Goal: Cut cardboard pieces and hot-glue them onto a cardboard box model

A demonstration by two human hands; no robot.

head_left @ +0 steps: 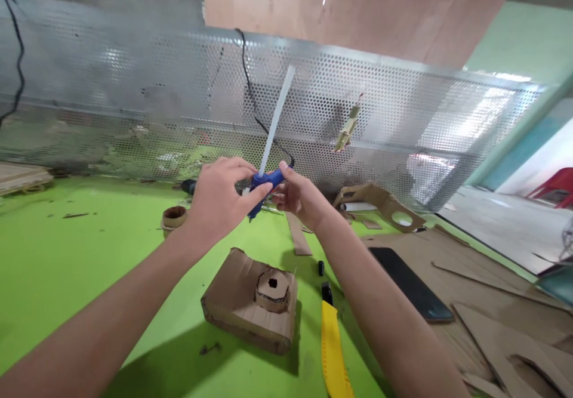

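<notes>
Blue glue gun [274, 178], gripped by 2 hands above the green desk [111, 225]. Left hand [219, 198] grasps its body; right hand [303, 196] grasps the handle end, thumb on top. White glue stick [278, 117] juts upward from it. Below, nearer the wearer: 1 cardboard block [242, 293] with a raised ring. Yellow cutter [335, 347] lies just beside, right. Dark phone [409, 281] rests on cardboard sheets [483, 284], farther right.

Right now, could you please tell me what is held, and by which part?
A blue glue gun: the left hand grips its body near the white stick, the right hand its handle near the cord.
</notes>
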